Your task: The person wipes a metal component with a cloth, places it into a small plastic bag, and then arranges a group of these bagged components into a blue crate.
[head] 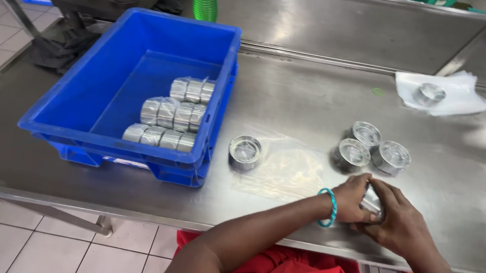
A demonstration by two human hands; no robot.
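Metal cup (373, 200) mostly hidden between hands (380, 212).

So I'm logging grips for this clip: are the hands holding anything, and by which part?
Yes. Both the left hand and right hand clasp one small shiny metal can, fingers wrapped round its side wall; its ends are mostly hidden.

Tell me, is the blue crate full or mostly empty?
Mostly empty. The blue crate holds only three short rows of wrapped metal rings near its front right corner; the rest of its floor shows bare.
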